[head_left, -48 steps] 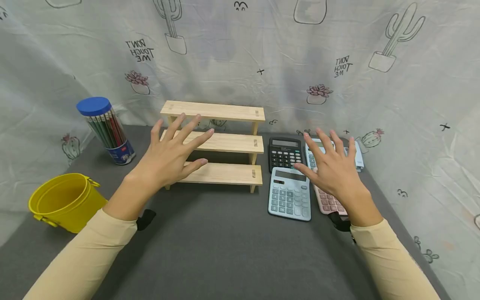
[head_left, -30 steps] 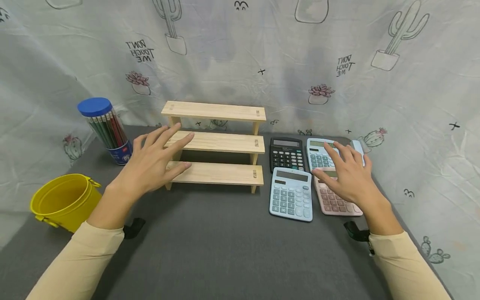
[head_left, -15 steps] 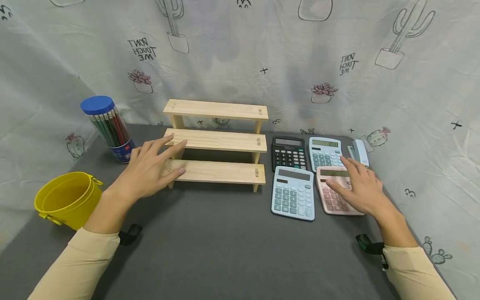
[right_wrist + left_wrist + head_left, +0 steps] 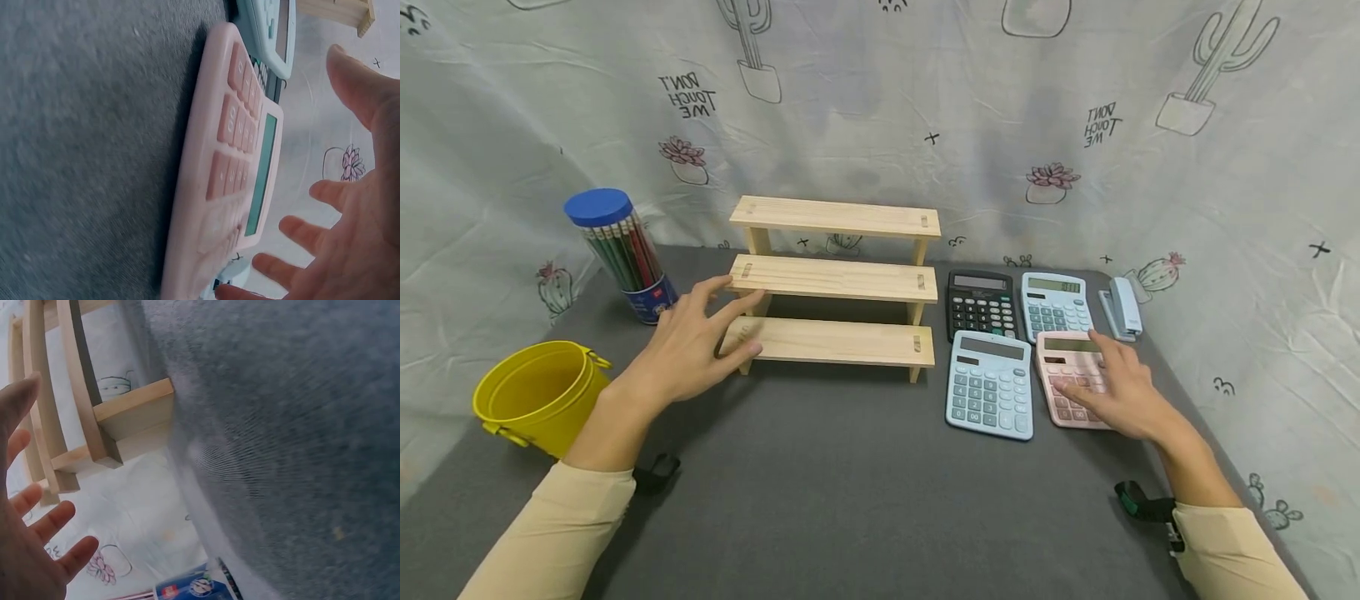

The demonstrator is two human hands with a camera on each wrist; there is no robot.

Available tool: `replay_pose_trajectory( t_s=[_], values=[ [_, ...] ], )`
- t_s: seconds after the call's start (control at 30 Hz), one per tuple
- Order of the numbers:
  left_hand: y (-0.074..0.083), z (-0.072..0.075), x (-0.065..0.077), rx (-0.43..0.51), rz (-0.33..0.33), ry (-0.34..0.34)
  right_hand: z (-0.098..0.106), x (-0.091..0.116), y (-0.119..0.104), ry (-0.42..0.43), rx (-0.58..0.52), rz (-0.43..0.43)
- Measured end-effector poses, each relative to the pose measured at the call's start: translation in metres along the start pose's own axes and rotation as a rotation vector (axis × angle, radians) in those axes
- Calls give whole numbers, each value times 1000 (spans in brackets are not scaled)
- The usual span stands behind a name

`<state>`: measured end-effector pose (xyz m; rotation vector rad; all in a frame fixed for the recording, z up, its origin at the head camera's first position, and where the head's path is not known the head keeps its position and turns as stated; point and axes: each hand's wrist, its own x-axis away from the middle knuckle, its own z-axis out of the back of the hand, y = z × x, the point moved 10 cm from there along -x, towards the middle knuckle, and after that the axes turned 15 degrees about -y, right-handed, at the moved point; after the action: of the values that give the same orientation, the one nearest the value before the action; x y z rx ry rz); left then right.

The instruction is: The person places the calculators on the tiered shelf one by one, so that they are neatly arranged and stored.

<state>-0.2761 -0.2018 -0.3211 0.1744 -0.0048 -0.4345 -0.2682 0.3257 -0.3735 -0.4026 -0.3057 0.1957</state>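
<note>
A three-step wooden shelf (image 4: 835,279) stands at the back of the table. Beside its left end is my left hand (image 4: 681,354), palm down with fingers spread and nothing in its grasp; whether a fingertip touches the wood I cannot tell. My right hand (image 4: 1123,392) hovers over the right side of a pink calculator (image 4: 219,162), hiding part of its keys. Its fingers are loosely extended and hold nothing. Left of the pink calculator lies a light blue calculator (image 4: 990,387). Behind them are a black calculator (image 4: 981,307) and another light blue calculator (image 4: 1056,304).
A light blue stapler (image 4: 1123,308) sits at the back right. On the left stand a blue-lidded tub of pencils (image 4: 625,258) and a yellow bucket (image 4: 538,400). A printed curtain (image 4: 880,125) hangs behind the grey table (image 4: 865,500).
Both hands have come lower and nearer the table. My left hand has drawn back leftward from in front of the shelf; my right hand has shifted right, uncovering the rear calculator and stapler.
</note>
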Motion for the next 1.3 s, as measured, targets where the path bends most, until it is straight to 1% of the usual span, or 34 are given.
replay_pose_trajectory(
  t_s=[0.1, 0.2, 0.33, 0.43, 0.53, 0.6, 0.77, 0.9, 0.97, 1.07, 1.17, 1.3],
  values=[
    [-6, -4, 1, 43, 20, -2, -2, -1, -2, 1, 7, -3],
    [-14, -11, 3, 114, 46, -29, -8, -1, -3, -12, -5, -4],
    [-24, -22, 5, 193, 74, -96, -15, -2, -3, -21, -11, -16],
    [-30, -30, 7, 229, 95, -144, -18, -2, -4, -2, 4, -12],
    [-35, -36, 8, 252, 106, -175, -21, -3, -6, 2, 29, -15],
    [-37, -38, 8, 268, 106, -187, -23, -4, -6, -14, 39, -32],
    [-38, -40, 7, 311, 80, -204, -28, -2, -6, -62, 58, -85],
    [-39, -41, 3, 333, 70, -225, -30, 1, -5, -80, 59, -112],
    [-40, -43, 3, 342, 76, -241, -31, 3, -5, -84, 54, -124],
    [-42, -46, 4, 358, 81, -246, -31, 4, -3, -73, 47, -129],
    [-43, -49, 6, 384, 79, -247, -27, 4, -1, -36, 44, -127],
    [-42, -50, 4, 420, 52, -238, -22, 6, 3, 14, 19, -126]
  ],
)
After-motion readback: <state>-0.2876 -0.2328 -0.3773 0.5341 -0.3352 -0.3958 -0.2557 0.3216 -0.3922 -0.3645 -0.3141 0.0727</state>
